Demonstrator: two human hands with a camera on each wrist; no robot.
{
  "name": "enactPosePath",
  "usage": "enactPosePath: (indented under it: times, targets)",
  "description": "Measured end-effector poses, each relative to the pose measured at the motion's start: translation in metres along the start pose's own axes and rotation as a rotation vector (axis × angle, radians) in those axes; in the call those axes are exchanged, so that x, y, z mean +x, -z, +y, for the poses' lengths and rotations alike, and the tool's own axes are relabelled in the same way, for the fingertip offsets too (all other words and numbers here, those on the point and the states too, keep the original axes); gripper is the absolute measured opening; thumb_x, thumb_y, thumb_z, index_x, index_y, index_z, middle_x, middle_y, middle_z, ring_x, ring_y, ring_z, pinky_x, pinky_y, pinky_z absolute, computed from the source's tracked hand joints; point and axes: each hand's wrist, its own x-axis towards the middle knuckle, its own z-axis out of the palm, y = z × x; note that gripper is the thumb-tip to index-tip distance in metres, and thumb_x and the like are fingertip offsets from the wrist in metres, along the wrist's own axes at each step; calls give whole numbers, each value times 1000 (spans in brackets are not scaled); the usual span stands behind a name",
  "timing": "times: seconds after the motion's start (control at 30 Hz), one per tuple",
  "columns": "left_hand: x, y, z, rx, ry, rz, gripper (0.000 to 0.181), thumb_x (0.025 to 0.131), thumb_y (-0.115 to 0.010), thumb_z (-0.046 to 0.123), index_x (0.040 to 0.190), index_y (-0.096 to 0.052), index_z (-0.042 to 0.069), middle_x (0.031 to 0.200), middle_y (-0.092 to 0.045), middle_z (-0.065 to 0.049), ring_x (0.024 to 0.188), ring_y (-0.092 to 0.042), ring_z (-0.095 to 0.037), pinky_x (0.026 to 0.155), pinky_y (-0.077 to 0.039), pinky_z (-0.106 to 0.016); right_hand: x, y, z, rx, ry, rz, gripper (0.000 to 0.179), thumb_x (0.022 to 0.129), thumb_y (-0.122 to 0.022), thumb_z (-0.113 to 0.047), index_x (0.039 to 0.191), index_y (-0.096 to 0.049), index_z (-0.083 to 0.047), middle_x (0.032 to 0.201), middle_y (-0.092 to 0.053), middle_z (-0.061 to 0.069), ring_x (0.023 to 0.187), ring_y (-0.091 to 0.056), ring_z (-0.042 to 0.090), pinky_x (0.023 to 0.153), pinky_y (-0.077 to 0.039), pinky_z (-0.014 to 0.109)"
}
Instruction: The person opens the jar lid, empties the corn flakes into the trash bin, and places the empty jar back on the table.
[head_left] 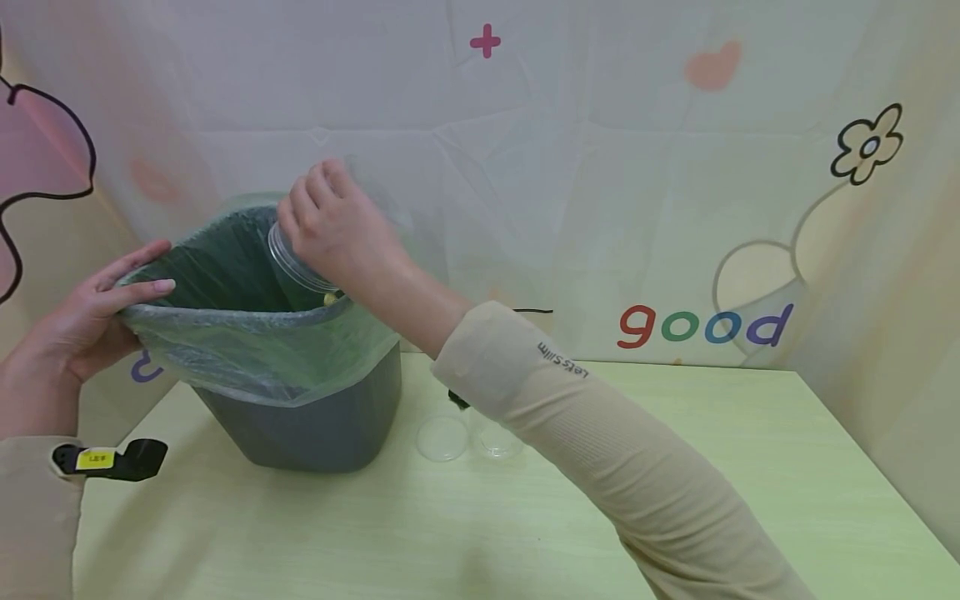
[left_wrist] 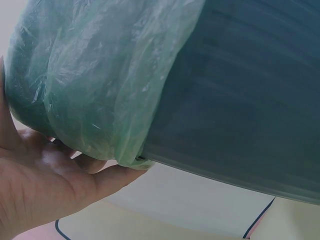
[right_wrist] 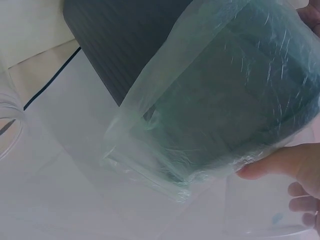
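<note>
A grey trash bin (head_left: 315, 437), lined with a thin green plastic bag (head_left: 292, 367), leans toward the left on the table. At its left rim my left hand (head_left: 97, 304) grips bin and bag, the thumb lying over the edge. In the left wrist view the same hand (left_wrist: 55, 175) supports the bagged rim. My right hand (head_left: 333, 221) holds a clear jar (head_left: 296, 265) tilted down into the bin's mouth. A small yellowish bit (head_left: 331, 297) shows at the jar's lower edge. In the right wrist view the right thumb and fingers (right_wrist: 305, 170) are beside the bag.
On the pale green table (head_left: 675, 467) lies a clear round lid (head_left: 442, 439). Beside it a clear jar (head_left: 498, 440) stands partly behind the right sleeve. A printed cloth (head_left: 555, 167) hangs behind the table and along both sides.
</note>
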Motion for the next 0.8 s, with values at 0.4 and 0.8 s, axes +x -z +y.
enactPosePath:
  times: [0.4, 0.8]
  targets:
    - [-5, -6, 3, -55, -16, -33, 54, 94, -46, 9, 139, -31, 34, 143, -10, 6, 93, -45, -6, 66, -46, -23, -2, 3, 0, -38, 55, -11, 38, 96, -35, -7, 134, -38, -6, 132, -47, 12, 121, -42, 29, 102, -30, 40]
    - [-7, -6, 2, -72, -30, -38, 53, 94, -45, 7, 137, -33, 35, 145, 0, 5, 73, -53, -11, 64, -47, -24, -3, 3, -3, -93, 111, 18, 40, 96, -36, -5, 135, -37, -7, 133, -45, 14, 122, -41, 30, 102, -29, 41]
